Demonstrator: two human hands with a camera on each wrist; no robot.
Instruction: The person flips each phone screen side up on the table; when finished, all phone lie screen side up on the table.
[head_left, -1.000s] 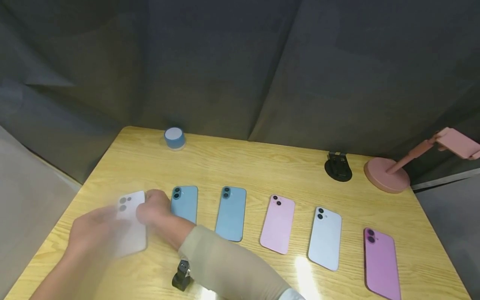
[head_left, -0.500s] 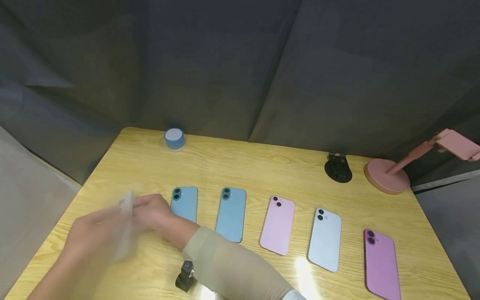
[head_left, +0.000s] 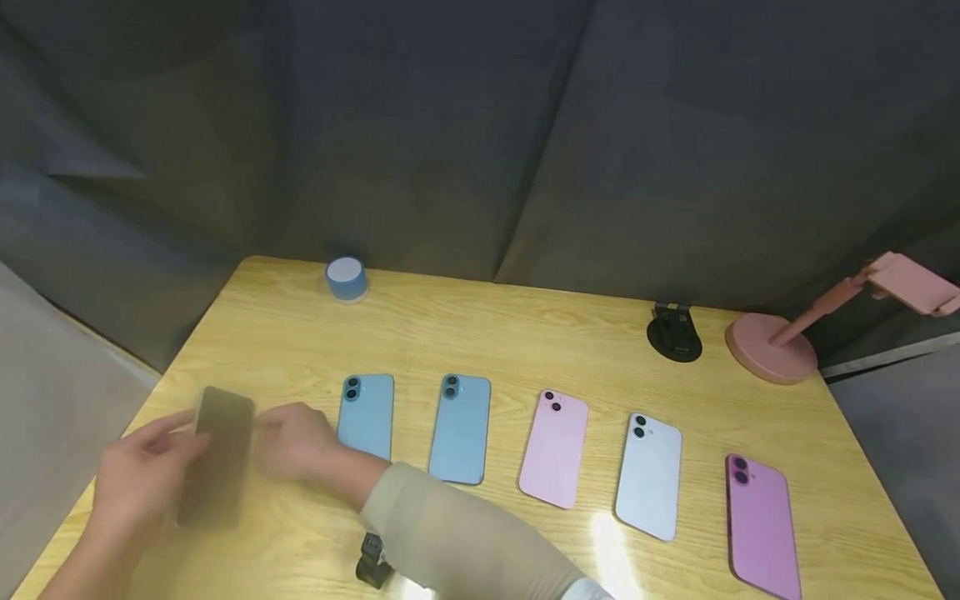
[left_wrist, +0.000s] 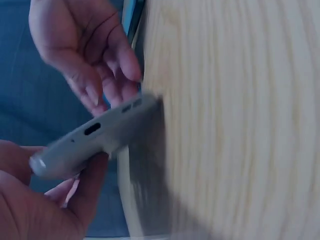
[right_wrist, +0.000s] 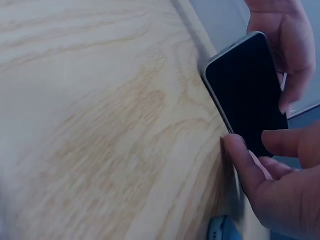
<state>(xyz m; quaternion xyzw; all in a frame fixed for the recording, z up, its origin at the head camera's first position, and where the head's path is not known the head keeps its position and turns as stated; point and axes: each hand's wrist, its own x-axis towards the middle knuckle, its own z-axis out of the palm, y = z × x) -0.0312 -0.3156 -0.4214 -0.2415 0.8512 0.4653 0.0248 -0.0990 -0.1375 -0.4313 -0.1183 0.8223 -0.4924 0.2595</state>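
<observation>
At the left of the table, my left hand [head_left: 138, 475] grips a smartphone [head_left: 217, 454] by its left side. Its dark screen faces the head camera. The left wrist view shows the grey bottom edge of the smartphone [left_wrist: 95, 132] with its charging port. My right hand [head_left: 296, 442] is just right of the phone, with a narrow gap in the head view. In the right wrist view, the thumb and fingers of my right hand [right_wrist: 287, 175] are loosely bent near the phone's lower end; contact is hard to tell.
A row of phones lies face down: blue [head_left: 367, 415], another blue [head_left: 461, 429], pink [head_left: 555, 450], white [head_left: 649, 477] and magenta [head_left: 763, 525]. Behind stand a blue cylinder [head_left: 347, 279], a black stand [head_left: 674, 333] and a pink phone stand [head_left: 772, 346].
The held phone has turned over: its pale camera side faced the head camera before, and its dark screen does now. It has shifted left with my left hand; my right hand has come slightly lower.
</observation>
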